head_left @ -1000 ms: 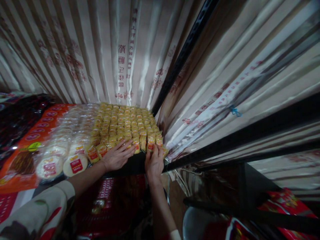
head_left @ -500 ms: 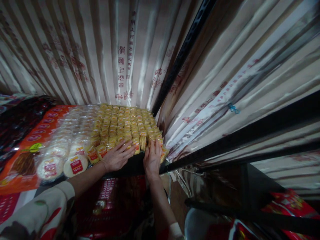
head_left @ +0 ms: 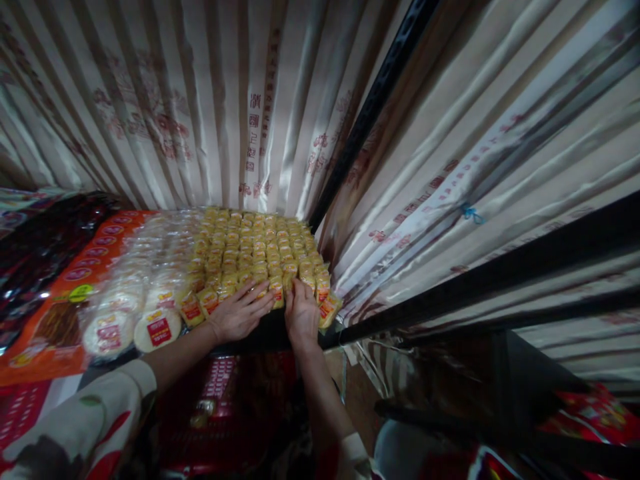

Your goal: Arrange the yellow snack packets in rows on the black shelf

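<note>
Rows of small yellow wrapped snack packets (head_left: 250, 243) with red and yellow labels stand packed together on a dark shelf (head_left: 260, 331). My left hand (head_left: 240, 312) lies against the front of these rows, fingers stretched out and touching the packets. My right hand (head_left: 302, 312) is at the front of the right-hand rows. Its fingers reach among the packets and look bent together; what they grip, if anything, is hidden. A tilted packet (head_left: 330, 308) sits at the right front corner, beside my right hand.
Left of the yellow packets are rows of white round crackers (head_left: 156, 329) in clear wrap, then an orange snack bag (head_left: 65, 307). Pleated printed curtains (head_left: 200, 100) hang behind, with a black metal post (head_left: 370, 120). Below is a red basket (head_left: 215, 413); red bags (head_left: 595, 413) lie lower right.
My right hand has shifted slightly left along the front rows, and its fingers have bent more. The corner packets on the right show more. My left hand stays against the packets.
</note>
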Tool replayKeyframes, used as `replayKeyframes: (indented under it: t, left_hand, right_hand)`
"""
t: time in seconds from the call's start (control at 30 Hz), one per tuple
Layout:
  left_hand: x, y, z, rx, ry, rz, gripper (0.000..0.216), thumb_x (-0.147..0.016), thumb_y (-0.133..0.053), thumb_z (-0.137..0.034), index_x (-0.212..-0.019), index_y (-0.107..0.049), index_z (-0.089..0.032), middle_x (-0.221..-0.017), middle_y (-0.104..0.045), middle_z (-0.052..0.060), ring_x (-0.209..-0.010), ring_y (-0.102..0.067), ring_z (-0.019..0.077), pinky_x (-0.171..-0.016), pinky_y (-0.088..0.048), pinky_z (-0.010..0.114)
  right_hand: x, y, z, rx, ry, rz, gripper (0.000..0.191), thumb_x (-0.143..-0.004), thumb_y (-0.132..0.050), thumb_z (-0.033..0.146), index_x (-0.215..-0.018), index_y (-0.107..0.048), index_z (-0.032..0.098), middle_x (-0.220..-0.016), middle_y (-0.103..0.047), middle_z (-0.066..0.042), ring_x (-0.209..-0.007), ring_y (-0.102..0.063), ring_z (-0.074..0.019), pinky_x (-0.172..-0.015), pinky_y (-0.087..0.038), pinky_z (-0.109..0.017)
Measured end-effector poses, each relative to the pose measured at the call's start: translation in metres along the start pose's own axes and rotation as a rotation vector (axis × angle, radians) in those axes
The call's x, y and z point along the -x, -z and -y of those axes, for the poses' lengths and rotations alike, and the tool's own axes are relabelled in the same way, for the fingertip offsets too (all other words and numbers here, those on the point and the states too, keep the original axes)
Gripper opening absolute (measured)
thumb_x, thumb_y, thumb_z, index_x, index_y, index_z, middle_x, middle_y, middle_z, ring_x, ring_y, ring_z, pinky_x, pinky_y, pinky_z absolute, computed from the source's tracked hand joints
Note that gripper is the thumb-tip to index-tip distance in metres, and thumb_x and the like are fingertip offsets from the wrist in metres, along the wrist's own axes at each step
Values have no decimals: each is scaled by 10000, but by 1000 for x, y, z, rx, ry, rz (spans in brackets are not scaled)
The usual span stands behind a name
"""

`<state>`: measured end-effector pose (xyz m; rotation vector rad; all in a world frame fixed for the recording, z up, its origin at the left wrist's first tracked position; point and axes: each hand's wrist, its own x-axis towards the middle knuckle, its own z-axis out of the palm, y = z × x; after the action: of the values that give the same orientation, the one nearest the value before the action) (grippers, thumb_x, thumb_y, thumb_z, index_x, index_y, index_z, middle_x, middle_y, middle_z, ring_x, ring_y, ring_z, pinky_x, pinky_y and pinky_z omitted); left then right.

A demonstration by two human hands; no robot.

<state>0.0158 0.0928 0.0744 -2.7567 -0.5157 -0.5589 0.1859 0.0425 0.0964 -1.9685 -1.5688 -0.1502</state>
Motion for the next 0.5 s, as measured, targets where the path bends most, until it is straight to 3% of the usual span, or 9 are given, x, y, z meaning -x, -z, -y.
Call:
replayKeyframes:
  t: [0.3,0.4,0.5]
  left_hand:
    - [1,-3,1,25,-9,4,474,-827,-479,-253,-1294,-447,-181,-1385,-433,26,-1338,-254,261,-1131,-141,448]
    - [1,-2,1,31,-7,16,471,-831,-475,-254,-1295,-445,-181,-1383,-435,32,-1336,-261,260,-1127,-154,450]
    - [2,-3,1,36,-2,20,459,-837,-466,-255,-1290,-450,-185,-1386,-430,26,-1340,-252,259,-1127,-155,450]
  right_hand:
    - [-21,15,2,5,2,287,449,-877,-439,201,-1323,-387,184,-1081,-629,-91,-891,-622,-175,-789,-467,-257]
    - [-26,16,-1,-34,40,318,421,-862,-454,180,-1283,-434,162,-1077,-641,-97,-940,-617,-179,-818,-459,-257]
    - [-28,17,-3,-54,25,299,387,-855,-473,189,-1240,-464,149,-988,-672,-90,-861,-640,-180,-766,-472,-257]
